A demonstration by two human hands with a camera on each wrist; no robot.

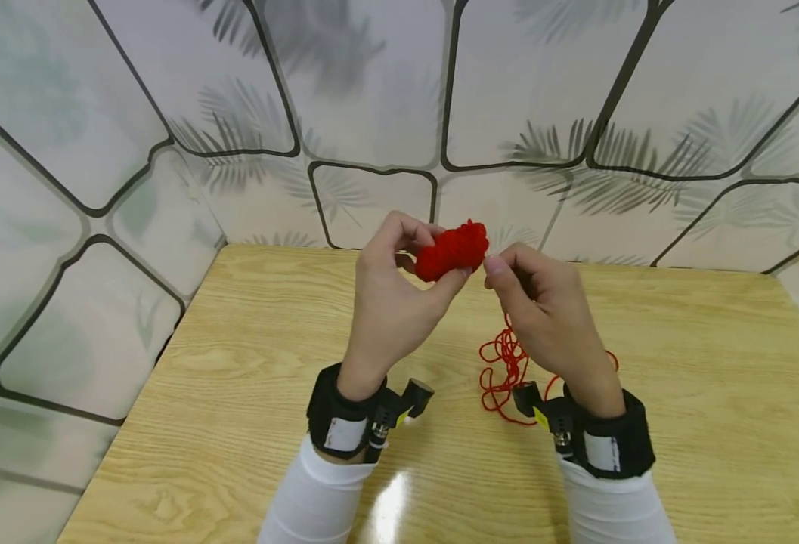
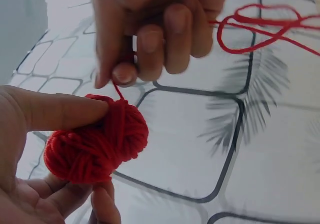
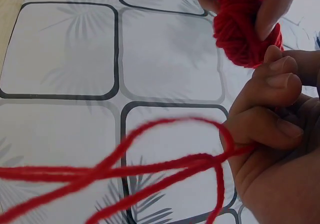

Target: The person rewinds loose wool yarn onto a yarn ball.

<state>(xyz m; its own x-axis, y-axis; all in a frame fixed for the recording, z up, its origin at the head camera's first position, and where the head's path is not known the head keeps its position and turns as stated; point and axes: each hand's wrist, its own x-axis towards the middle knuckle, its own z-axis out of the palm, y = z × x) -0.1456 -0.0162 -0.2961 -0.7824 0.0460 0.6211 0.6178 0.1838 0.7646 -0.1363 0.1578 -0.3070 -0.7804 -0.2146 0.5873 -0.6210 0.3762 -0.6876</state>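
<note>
A small ball of red yarn (image 1: 452, 251) is gripped by my left hand (image 1: 394, 291), thumb on the near side and fingers behind. Close to its right end, my right hand (image 1: 550, 306) pinches the yarn strand (image 2: 118, 90) between thumb and index finger. In the left wrist view that strand runs short and taut from the ball to the fingertips. The right hand's other fingers are curled, and yarn comes out past them. Loose loops of red yarn (image 3: 165, 166) trail away from this hand in the right wrist view.
A tangled heap of red yarn (image 1: 504, 370) lies on the wooden table (image 1: 236, 393) below the right hand. Behind the table stands a wall (image 1: 372, 91) with a stone-and-leaf pattern. Each wrist wears a black strap (image 1: 338, 415) with a small camera.
</note>
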